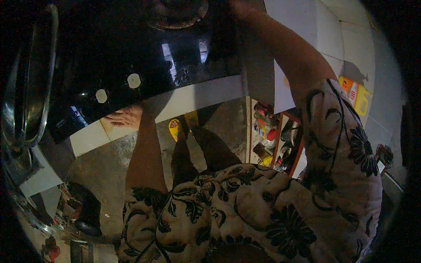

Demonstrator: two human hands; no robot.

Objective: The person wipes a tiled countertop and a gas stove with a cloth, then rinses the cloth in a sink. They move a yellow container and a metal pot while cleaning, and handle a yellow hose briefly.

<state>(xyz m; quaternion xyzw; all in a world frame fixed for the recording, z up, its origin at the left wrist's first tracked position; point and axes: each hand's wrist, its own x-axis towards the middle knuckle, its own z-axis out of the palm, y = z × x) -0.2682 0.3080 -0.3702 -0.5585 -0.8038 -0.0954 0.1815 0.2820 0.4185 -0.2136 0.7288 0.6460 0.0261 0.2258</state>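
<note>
My left hand [125, 116] rests at the pale tiled counter edge [179, 100], palm down with fingers slightly spread and nothing held. Just beyond it lies the black glass-topped stove [108, 52], with two white knobs [134, 81] near its front. A round burner [177, 24] shows at the top of the view, its far part cut off. My right arm reaches forward beside the stove. Only a dim part of my right hand [241, 6] shows at the upper edge, so its fingers and anything in them are hidden.
A shiny curved metal rim [51, 75] runs along the left side. To the right stands a yellow plastic jerrycan [361, 100] with an orange label. Below the counter, a shelf [248, 131] holds several jars and bottles. A yellow slipper [174, 130] is on my foot.
</note>
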